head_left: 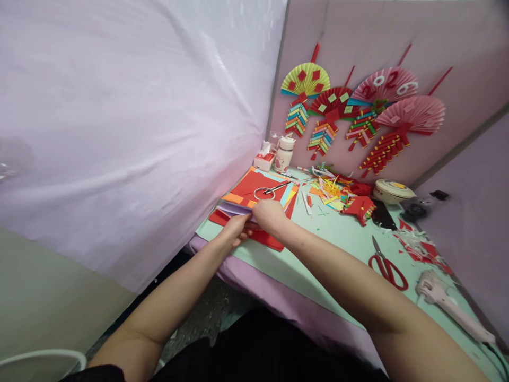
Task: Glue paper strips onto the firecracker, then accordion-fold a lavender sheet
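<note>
Left hand (237,231), at the near edge of a stack of coloured paper (247,185): thumb above, fingers curled below, closed on the upper sheets. The stack lies at the left end of the pale green tabletop (334,252), red uppermost, with purple and further red edges fanned towards the wearer. Behind it, a tissue box (264,161). On the top red sheet, a tool with pale ring handles (264,194). Right hand (269,215), bent into a loose fist over the same near edge, knuckles up; its fingertips are hidden, and whether they grip anything cannot be told. Beyond, a white lidded bottle (284,156). Further right, a slim white implement (306,202) and a heap of paper strips (333,187), below four folded-paper fans hung on the wall. At far right, red-handled scissors (387,266), paper scraps (424,248) and a pale glue gun (453,307)
</note>
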Demonstrator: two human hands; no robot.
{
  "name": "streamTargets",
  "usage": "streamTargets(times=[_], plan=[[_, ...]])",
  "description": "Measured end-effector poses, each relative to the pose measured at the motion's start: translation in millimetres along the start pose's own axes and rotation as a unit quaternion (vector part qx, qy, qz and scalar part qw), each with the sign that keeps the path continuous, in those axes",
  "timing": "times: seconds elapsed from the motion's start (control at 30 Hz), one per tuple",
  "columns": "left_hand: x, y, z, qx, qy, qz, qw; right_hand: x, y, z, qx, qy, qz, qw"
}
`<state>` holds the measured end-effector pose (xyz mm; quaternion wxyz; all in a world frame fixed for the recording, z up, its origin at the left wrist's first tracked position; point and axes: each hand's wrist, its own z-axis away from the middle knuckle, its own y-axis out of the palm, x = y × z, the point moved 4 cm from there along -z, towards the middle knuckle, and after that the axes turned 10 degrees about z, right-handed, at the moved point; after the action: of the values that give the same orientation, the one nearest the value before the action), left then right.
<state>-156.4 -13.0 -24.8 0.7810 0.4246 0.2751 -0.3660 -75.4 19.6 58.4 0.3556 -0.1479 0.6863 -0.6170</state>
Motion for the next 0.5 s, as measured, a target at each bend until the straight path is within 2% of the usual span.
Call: streamTargets(times=[0.17, 0.5], plan=[[-3.7, -2.6, -0.6, -0.026, 0.055, -0.069, 0.996, 5.4, 2.3, 0.0, 0.019, -0.012, -0.017, 1.000], [-1.4, -11.1, 6.8, -0.002, 0.113, -0.107, 0.988, 2.3, 9.5, -7.4, 0.020, 0.006, -0.020, 1.000]])
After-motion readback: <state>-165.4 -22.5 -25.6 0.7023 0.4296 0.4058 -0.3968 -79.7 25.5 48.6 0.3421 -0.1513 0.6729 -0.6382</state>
